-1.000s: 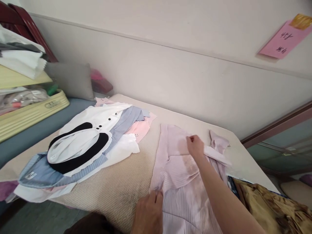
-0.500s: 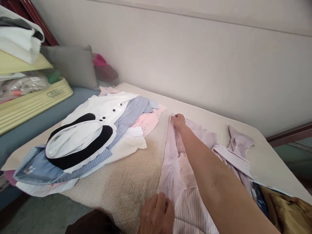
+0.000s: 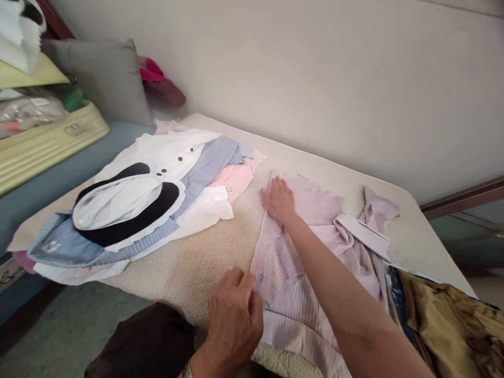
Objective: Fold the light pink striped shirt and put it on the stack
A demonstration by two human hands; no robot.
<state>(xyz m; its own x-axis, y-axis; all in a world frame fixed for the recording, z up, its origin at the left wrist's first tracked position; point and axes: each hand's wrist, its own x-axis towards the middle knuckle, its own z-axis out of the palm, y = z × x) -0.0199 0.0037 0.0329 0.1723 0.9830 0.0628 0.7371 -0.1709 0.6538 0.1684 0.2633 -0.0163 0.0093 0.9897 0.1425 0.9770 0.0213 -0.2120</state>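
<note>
A pale pink striped shirt [image 3: 287,289] lies spread on the cloth-covered bed, its surface creased. My right hand [image 3: 279,199] rests flat on the shirt's far left part, fingers extended and holding nothing. Closer to me, my left hand [image 3: 234,310] is closed beside the shirt's left edge, the thumb near the fabric. Its fingertips are hidden, so whether cloth is pinched in them cannot be seen. A folded pink band of cloth [image 3: 364,236] lies across the right side of the shirt.
To the left is a pile of garments, topped by a white top [image 3: 157,149] with black trim. Brown-gold clothing [image 3: 437,315] lies at the near right. Beyond the pile are a grey cushion [image 3: 98,79] and an open yellow suitcase [image 3: 51,136]. A wall [image 3: 315,79] borders the far side.
My right hand has gone from gripping the shirt's far edge to lying flat on it, and the far cloth is spread out. My left hand has shifted up and left.
</note>
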